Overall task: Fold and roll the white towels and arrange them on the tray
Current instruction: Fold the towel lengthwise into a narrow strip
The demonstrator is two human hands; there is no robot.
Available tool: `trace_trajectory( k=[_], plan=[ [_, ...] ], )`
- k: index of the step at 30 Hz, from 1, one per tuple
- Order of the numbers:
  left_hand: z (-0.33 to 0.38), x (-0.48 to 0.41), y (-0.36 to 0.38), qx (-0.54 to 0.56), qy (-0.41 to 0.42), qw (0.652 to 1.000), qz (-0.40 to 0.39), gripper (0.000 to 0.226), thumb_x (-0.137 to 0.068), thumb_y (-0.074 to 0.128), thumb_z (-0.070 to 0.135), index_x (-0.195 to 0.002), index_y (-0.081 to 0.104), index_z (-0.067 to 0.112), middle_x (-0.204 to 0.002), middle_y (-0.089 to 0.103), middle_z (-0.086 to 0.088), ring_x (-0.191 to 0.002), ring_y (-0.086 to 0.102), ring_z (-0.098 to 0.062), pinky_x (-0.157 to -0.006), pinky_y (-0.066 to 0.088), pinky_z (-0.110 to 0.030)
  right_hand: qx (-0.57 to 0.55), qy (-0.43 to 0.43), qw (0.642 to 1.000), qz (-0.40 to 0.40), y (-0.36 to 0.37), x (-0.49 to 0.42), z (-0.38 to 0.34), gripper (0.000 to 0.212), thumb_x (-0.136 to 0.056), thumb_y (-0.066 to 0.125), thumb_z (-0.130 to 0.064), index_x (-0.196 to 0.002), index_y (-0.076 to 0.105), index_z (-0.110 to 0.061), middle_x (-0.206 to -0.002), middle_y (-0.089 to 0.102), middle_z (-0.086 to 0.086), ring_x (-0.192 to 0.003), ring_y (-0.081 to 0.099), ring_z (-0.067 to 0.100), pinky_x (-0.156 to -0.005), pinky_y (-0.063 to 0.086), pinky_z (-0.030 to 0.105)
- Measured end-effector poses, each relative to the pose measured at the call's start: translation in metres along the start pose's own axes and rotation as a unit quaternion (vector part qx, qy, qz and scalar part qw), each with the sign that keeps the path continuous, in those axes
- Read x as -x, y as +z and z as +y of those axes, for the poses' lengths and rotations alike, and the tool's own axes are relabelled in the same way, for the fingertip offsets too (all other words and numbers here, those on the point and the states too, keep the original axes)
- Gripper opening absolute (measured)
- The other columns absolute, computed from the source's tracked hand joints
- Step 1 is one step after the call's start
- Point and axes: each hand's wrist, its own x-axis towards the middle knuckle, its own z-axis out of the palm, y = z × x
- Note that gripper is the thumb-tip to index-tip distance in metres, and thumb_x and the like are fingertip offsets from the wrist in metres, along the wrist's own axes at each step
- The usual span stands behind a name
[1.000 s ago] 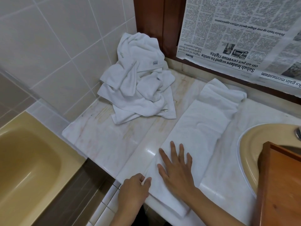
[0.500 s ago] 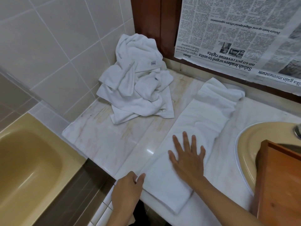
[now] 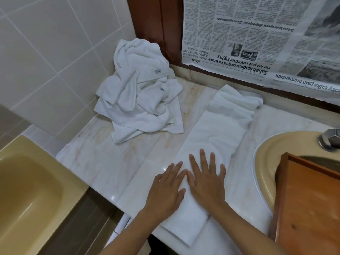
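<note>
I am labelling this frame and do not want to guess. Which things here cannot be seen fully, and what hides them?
All in the head view:
Tray: cut off by the right and bottom edges.
Sink: the tray covers most of the basin, and the right edge cuts off the tap.
Towel: part of it lies under the flat left hand and right hand.
Pile: the folds overlap, so the towels cannot be counted.

Upside-down newspaper (image 3: 257,34) headline: "Sabah leaders urged to unite on 40 pct revenue rights"
</note>
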Motion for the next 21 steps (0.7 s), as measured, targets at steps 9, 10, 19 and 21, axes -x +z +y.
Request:
trace_trajectory(
  k=[9,10,19,21],
  plan=[
    [-0.017,-0.005,0.005,-0.036,0.050,0.997,-0.048,0.063,-0.101,0.025,0.056,-0.156,0.016,0.028,-0.164,0.002,0.010,-0.151,0.004,-0.016,-0.114,0.016,-0.030,-0.023,0.024,0.999,0.004,-0.009,-0.011,0.043,0.067,-0.094,0.027,-0.062,-0.155,0.021,-0.036,-0.165,0.008,0.002,-0.152,0.004,0.029,-0.117,0.019,0.051],
    [-0.019,-0.006,0.005,-0.035,0.053,0.997,-0.049,0.063,-0.101,0.027,0.056,-0.156,0.016,0.028,-0.164,0.002,0.010,-0.151,0.005,-0.016,-0.113,0.016,-0.030,-0.021,0.033,0.999,-0.001,-0.010,-0.014,0.049,0.068,-0.094,0.025,-0.063,-0.156,0.017,-0.037,-0.166,0.003,0.000,-0.152,-0.001,0.026,-0.119,0.015,0.050],
    [-0.018,-0.009,0.009,-0.010,0.042,0.998,-0.055,0.066,-0.096,0.036,0.056,-0.155,0.023,0.030,-0.164,0.008,0.010,-0.151,0.007,-0.016,-0.112,0.022,-0.035,-0.049,0.200,0.977,-0.045,-0.036,0.010,0.035,0.074,-0.092,0.007,-0.061,-0.158,0.003,-0.026,-0.163,-0.020,0.006,-0.149,-0.019,0.030,-0.119,-0.005,0.049],
    [-0.020,-0.010,0.009,-0.008,0.046,0.997,-0.062,0.066,-0.096,0.035,0.056,-0.155,0.023,0.030,-0.164,0.007,0.009,-0.151,0.006,-0.016,-0.112,0.021,-0.035,-0.093,0.196,0.975,-0.040,-0.041,0.037,0.000,0.083,-0.084,-0.002,-0.067,-0.157,-0.002,-0.027,-0.161,-0.025,0.004,-0.149,-0.022,0.028,-0.119,-0.009,0.043]
  ],
)
